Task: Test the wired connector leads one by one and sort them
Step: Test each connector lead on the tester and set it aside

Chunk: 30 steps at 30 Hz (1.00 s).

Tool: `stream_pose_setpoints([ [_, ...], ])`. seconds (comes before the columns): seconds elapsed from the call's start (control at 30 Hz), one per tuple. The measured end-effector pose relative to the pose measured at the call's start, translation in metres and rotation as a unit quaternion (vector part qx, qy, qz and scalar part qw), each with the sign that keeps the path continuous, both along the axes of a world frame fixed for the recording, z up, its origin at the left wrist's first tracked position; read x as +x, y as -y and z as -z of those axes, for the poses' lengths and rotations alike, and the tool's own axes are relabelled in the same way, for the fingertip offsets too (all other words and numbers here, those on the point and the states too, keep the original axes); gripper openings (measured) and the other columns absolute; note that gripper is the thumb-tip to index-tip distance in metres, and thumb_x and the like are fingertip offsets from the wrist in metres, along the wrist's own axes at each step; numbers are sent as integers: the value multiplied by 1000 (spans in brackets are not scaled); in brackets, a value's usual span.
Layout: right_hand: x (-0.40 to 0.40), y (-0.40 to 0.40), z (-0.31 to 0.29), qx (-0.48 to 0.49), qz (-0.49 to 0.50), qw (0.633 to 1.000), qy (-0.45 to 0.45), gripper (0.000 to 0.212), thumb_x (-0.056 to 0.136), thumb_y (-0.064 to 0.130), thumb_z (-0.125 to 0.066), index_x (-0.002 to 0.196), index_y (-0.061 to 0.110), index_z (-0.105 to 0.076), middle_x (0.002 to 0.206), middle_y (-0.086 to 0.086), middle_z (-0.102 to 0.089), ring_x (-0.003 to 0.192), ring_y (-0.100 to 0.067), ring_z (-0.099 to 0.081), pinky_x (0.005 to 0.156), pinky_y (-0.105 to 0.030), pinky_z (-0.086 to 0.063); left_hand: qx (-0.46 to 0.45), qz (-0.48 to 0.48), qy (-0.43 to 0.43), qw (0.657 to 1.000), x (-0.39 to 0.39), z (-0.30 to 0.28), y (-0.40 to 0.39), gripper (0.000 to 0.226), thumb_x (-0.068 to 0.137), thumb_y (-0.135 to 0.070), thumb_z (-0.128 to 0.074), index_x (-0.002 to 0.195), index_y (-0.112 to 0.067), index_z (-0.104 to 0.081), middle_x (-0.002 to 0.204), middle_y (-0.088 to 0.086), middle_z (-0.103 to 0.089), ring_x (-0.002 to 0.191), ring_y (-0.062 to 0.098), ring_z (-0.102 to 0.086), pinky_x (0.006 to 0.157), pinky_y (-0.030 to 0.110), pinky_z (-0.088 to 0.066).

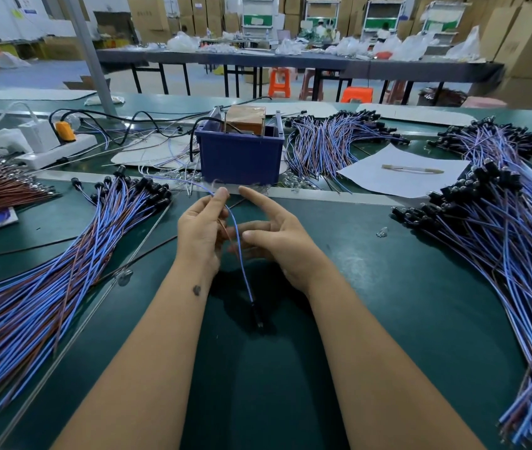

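- Centrally, pinched one lead [238, 241] near its bare wire ends between left fingers [222, 194], thumb and forefinger curled round the blue strand.
- Held right hand [277, 241] loose just beside, fingers [258, 198] straight and gripping nothing, forefinger aimed toward the pinch.
- Hung slack below the left hand [199, 232], with black connector [258, 316] low over the green surface [371, 287]; cannot tell whether touching or just above.
- Sat just beyond the fingertips: blue bin [238, 157] housing what looked like the test fixture, a brown block [246, 116] inside.
- Judged step in hand: presenting the stripped ends to the tester. Best done by keeping the two conductors parted, steadying with the free hand, and letting the connector dangle clear of neighbouring wires.
- Lay fanned to the left a pile of leads [63, 271], and to the right a larger pile [501, 254]; unclear which was tested.
- Farther back: more bundles [329, 141], white paper [404, 177], power strip [53, 151].
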State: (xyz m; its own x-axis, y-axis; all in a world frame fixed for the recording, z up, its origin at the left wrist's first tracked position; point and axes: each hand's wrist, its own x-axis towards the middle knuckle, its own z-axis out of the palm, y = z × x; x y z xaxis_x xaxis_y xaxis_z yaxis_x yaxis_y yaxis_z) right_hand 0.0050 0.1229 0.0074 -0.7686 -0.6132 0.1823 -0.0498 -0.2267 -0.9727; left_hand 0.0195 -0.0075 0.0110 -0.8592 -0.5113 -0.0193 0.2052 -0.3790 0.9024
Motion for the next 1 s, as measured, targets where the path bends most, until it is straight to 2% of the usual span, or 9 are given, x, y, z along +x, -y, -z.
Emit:
stream_pose_setpoints([
  [0.1, 0, -5, -1, -105, -114, 986, 64, 60, 90, -8, -42, 136, 29, -52, 111, -17, -69, 89, -25, -69, 77, -32, -56, 97, 36, -38, 994, 2, -2, 6, 26, 91, -21, -64, 70, -17, -50, 48, -8, -47, 35, 4, -38, 33, 15, -32],
  [0.23, -1, -5, -3, -251, -139, 948, 134, 52, 89, -13, -40, 130, 14, -57, 117, -13, -68, 100, -19, -69, 80, -27, -56, 150, 70, -65, 984, 4, -4, 5, 13, 89, -16, -64, 78, -15, -57, 62, -4, -65, 50, 4, -60, 47, 15, -49],
  [0.33, -5, -6, -4, -299, -41, 937, 179, 39, 81, -5, -55, 116, 8, -65, 108, -10, -72, 97, -16, -70, 77, -22, -57, 51, 80, -58, 994, 3, -3, -3, 14, 90, -10, -63, 76, -16, -63, 61, -4, -68, 53, 3, -62, 52, 14, -49],
  [0.43, -13, -9, -2, -296, 87, 929, 206, 20, 80, 2, -63, 95, 10, -73, 82, -5, -74, 72, -12, -71, 66, -19, -57, -87, 110, -36, 989, 3, 3, -13, 15, 85, -6, -67, 72, -14, -66, 60, -3, -67, 53, 5, -59, 53, 15, -48],
  [0.57, -23, -13, 3, -186, 237, 943, 142, 13, 93, 8, -60, 84, 9, -70, 58, 2, -59, 50, -7, -53, 52, -18, -50, -235, 108, -27, 966, 3, 7, -22, 15, 80, 1, -73, 70, -7, -64, 55, -5, -63, 51, 4, -54, 53, 15, -44],
  [0.67, -24, -14, 6, -111, 304, 943, 71, 15, 97, 13, -57, 85, 12, -66, 66, 0, -56, 55, -8, -51, 57, -22, -50, -332, 51, -57, 940, 9, 8, -33, 15, 78, -4, -77, 69, -13, -69, 58, -7, -63, 54, 5, -51, 55, 16, -42],
  [0.73, -23, -13, 6, -112, 300, 945, 60, 19, 100, 13, -50, 84, 12, -61, 69, 0, -62, 58, -8, -55, 60, -24, -52, -398, 22, -131, 908, 14, 9, -44, 11, 79, -4, -77, 73, -11, -71, 64, -12, -64, 60, 0, -55, 59, 15, -44],
  [0.83, -23, -16, 5, -118, 287, 946, 95, 22, 102, 13, -46, 83, 12, -57, 62, -2, -55, 54, -11, -50, 56, -24, -46, -531, 12, -168, 831, 20, 12, -58, 4, 83, -9, -74, 82, -6, -71, 80, 1, -66, 78, 19, -65, 69, 36, -53],
  [1.0, -24, -53, -3, 9, 303, 952, 43, 20, 102, 11, -46, 87, 12, -61, 55, -3, -43, 45, -10, -38, 48, -24, -32, -712, 17, -229, 663, 33, 10, -74, 10, 88, -15, -66, 91, -9, -73, 83, 4, -67, 69, 27, -65, 54, 37, -53],
])
